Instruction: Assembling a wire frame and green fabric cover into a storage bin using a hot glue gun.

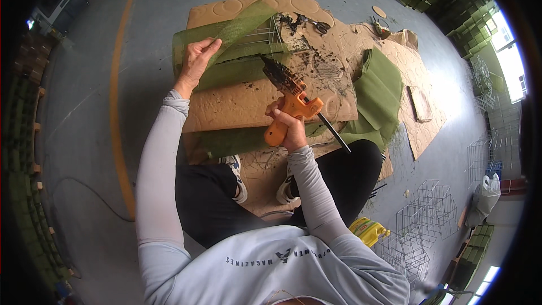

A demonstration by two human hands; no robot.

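My left hand (197, 61) pinches the edge of a green mesh fabric (246, 25), lifting a strip of it over a wire frame (266, 35). The frame lies on the cardboard in front of me, with more mesh around and below it. My right hand (290, 129) is closed around the handle of an orange glue gun (294, 106). Black residue cakes its front end, and a dark glue stick (334, 132) juts from its back. The gun's nozzle points far-left, close to the near edge of the frame; whether it touches the mesh I cannot tell.
Cardboard sheets (226, 107), spotted with black residue, cover the floor. Scissors (319, 26) lie at the far side, an orange-handled tool (381, 29) beyond. Folded green fabric (377, 87) is on the right. Wire frames (435, 209) and a yellow bag (368, 230) sit at lower right.
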